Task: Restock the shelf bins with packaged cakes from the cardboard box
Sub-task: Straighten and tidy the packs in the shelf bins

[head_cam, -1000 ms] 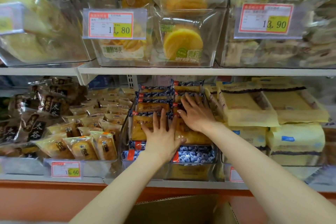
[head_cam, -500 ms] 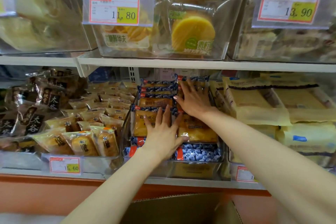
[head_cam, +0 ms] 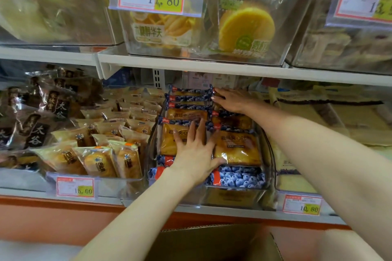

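— Where are the packaged cakes [head_cam: 237,150] laid?
— In the middle bin [head_cam: 233,197] on the lower shelf [head_cam: 233,213], in two rows running back. The left hand [head_cam: 191,154] is laid on the front left packs, the right hand [head_cam: 231,100] on the rear right.
— And the cardboard box [head_cam: 212,241]?
— Below, before the shelf.

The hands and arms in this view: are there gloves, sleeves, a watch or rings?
Nothing worn shows. The left hand and right hand are bare, without gloves, rings or watch, and both forearms are uncovered to the picture's edge; no sleeve appears.
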Tool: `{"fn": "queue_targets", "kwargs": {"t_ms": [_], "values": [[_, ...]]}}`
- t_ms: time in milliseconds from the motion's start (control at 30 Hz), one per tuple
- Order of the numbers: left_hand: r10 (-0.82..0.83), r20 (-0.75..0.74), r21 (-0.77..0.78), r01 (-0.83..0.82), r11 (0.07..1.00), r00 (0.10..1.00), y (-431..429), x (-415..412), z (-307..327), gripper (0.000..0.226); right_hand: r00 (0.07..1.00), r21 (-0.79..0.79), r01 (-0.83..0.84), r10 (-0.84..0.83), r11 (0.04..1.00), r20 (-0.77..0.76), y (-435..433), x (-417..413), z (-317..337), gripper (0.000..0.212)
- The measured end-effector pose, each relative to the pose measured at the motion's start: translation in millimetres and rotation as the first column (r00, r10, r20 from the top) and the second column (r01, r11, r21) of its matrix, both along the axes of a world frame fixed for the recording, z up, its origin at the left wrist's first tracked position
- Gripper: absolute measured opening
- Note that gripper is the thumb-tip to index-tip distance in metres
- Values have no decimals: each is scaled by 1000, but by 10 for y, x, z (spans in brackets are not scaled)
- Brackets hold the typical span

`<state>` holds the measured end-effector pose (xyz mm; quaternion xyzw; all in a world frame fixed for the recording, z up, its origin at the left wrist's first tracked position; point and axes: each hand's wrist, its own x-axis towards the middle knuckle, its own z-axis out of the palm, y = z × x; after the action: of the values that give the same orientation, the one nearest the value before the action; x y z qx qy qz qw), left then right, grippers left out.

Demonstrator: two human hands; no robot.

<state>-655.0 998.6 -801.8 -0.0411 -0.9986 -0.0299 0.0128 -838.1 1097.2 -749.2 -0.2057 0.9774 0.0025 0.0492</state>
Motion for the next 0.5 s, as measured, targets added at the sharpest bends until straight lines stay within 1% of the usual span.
{"fn": "queue_targets", "kwargs": {"t_ms": [167, 267, 333, 400, 433, 500], "values": [[7, -15, -20, -7, 1000, 1000, 9, 14, -3, 72, 999, 2, -31, 31, 1000, 10, 27, 44, -3, 60], [-2, -17, -15, 2, 1000, 1000, -4, 21, 4, 72, 998, -10, -36, 37, 999, 46, 43, 31, 7, 61], [-12, -26, -10, 12, 1000, 1000, -23, 38, 9, 72, 997, -89, -5, 12, 996, 72, 74, 24, 11, 62], [-8, -31, -18, 8, 1000, 999, -38, 65, 11, 72, 998, -176, 64, -58, 982, 37, 117, 96, -1, 65], [8, -38, -29, -9, 1000, 999, -40, 78, 11, 72, 997, -197, 74, -74, 978, 7, 135, 183, -1, 66], [62, -40, -39, -63, 997, 997, -31, 121, 19, 73, 998, -217, 48, -54, 975, -24, 179, 448, -7, 65]]}}
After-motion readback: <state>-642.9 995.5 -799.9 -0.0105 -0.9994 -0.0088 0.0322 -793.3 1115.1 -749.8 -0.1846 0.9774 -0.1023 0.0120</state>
